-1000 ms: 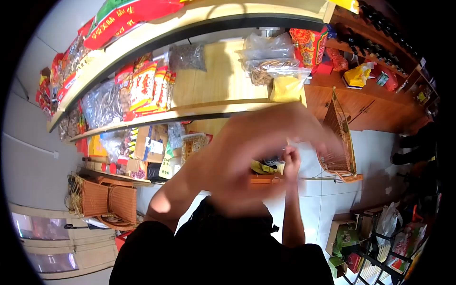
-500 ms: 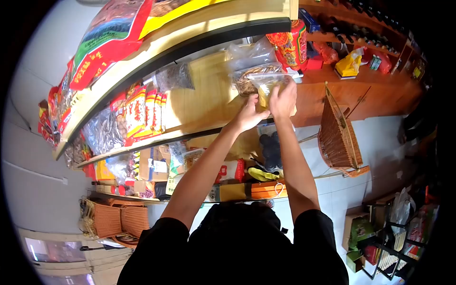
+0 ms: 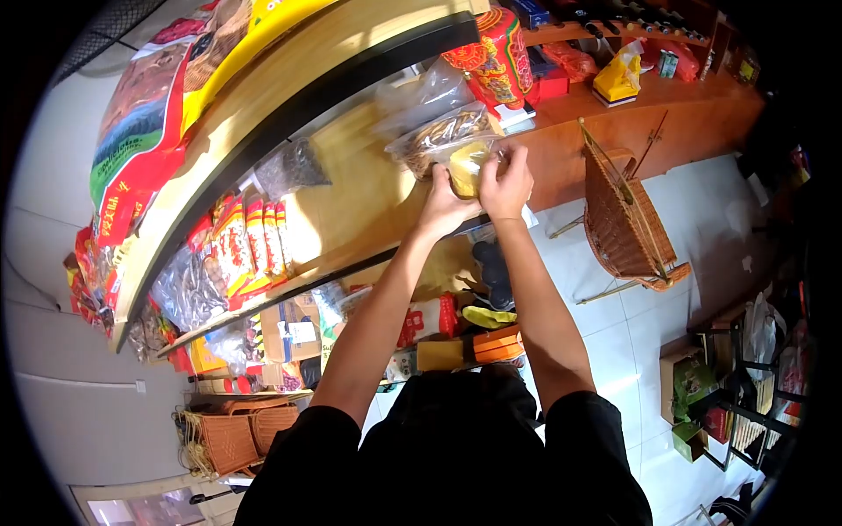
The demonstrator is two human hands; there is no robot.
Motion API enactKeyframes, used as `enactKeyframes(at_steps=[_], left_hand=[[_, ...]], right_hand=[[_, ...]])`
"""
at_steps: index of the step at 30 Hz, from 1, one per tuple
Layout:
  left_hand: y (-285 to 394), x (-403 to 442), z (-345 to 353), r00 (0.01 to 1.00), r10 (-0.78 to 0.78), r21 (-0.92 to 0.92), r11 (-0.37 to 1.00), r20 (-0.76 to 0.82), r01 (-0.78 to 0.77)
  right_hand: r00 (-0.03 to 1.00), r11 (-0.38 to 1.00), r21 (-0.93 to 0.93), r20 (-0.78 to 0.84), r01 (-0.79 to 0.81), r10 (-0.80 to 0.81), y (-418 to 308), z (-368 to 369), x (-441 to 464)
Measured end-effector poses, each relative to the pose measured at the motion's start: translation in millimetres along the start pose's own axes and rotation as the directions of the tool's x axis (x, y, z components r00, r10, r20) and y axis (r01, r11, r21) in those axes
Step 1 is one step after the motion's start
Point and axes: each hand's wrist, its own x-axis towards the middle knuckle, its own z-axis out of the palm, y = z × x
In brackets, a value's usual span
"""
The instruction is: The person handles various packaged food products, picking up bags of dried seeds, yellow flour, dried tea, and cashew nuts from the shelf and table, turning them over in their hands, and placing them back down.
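Observation:
A clear plastic bag with yellow contents [image 3: 466, 165] is between my two hands, over the right end of the wooden shelf [image 3: 358, 175]. My left hand [image 3: 445, 209] grips its lower left side, thumb up against the yellow part. At the right side, the bent fingers of my right hand [image 3: 506, 186] close on the bag's edge. Just behind it lies a clear bag of brown dried strips [image 3: 447, 133], and beyond that sits another transparent bag [image 3: 430, 95]. What the yellow contents are, I cannot make out.
Red-and-white packets [image 3: 232, 250] and a bag of dark dried goods [image 3: 294, 168] stand further left on the shelf. A black-edged upper shelf [image 3: 289, 105] arches above. To the right are a red decorated package [image 3: 502, 61], a wooden counter [image 3: 614, 123] and a wicker basket [image 3: 627, 219].
The whole view has turned and shifted, with shelf and bags now further left. More of the yellow contents shows between my hands, and the right fingers have curled in closer on the bag.

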Motion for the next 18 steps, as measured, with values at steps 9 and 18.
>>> enactKeyframes(at_steps=[9,18], left_hand=[[0.1,-6.1,2.3,0.986,0.111,0.155,0.984,-0.126,-0.091],[49.1,-38.0,-12.7,0.946,0.233,0.254,0.952,-0.226,-0.174]], right_hand=[[1.0,0.999,0.048,0.014,0.019,-0.02,-0.7,-2.3,-0.4],[0.956,0.953,0.183,0.214,-0.241,0.2,-19.2,-21.0,9.4]])
